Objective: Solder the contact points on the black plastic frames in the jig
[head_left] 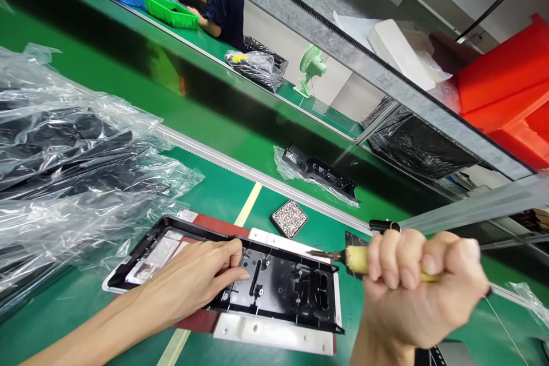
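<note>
A black plastic housing (pixel 278 283) lies face down on a fixture with white blocks (pixel 274 331) and a dark red base (pixel 201 320). My left hand (pixel 214 271) rests over its middle, fingers curled and closed on the crosspiece beside the rectangular opening; the fingertips are partly hidden. In my right fist is a soldering iron (pixel 357 259) with a yellow handle, its dark tip pointing left over the housing's far right edge. Behind the housing stands a small square tray (pixel 283 233) filled with tiny metal parts.
Clear plastic bags with black parts (pixel 86 148) cover the left side. Another black part (pixel 319 171) lies on a bag beyond the metal rail. A metal shelf (pixel 300 28) crosses above, holding a red bin (pixel 506 80). A co-worker (pixel 225 11) sits across, near a green fan (pixel 311 63).
</note>
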The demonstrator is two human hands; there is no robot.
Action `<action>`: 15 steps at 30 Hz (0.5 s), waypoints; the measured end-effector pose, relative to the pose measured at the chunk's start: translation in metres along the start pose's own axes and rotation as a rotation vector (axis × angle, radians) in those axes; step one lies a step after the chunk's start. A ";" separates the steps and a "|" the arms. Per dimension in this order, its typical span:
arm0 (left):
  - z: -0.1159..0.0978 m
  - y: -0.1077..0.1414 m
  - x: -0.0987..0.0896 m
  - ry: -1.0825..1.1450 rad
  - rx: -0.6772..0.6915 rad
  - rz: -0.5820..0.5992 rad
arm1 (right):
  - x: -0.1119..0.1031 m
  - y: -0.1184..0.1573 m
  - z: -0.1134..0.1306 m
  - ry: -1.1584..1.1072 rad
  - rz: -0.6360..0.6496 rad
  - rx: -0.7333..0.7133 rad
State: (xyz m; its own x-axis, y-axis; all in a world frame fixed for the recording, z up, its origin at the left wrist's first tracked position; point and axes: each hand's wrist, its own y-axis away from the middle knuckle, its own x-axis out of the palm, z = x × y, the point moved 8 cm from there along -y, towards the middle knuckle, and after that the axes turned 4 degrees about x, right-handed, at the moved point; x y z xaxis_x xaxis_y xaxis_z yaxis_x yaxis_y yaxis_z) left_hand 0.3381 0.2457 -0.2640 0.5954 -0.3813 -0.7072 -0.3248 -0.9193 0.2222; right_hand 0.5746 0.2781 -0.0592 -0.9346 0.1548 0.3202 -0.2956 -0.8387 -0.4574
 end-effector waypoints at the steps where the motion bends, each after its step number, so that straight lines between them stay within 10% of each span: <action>1: 0.000 0.000 0.000 0.002 -0.004 0.002 | 0.010 0.005 -0.010 -0.045 0.067 0.049; 15: 0.000 -0.001 0.003 -0.010 0.009 -0.015 | 0.049 0.041 -0.055 -0.170 0.304 0.233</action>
State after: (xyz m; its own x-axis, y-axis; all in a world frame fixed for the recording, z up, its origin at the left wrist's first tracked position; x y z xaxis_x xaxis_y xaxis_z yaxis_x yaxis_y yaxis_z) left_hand 0.3398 0.2455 -0.2660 0.5926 -0.3663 -0.7174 -0.3228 -0.9240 0.2052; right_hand 0.5058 0.2798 -0.1078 -0.9205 -0.1900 0.3414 0.0594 -0.9317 -0.3583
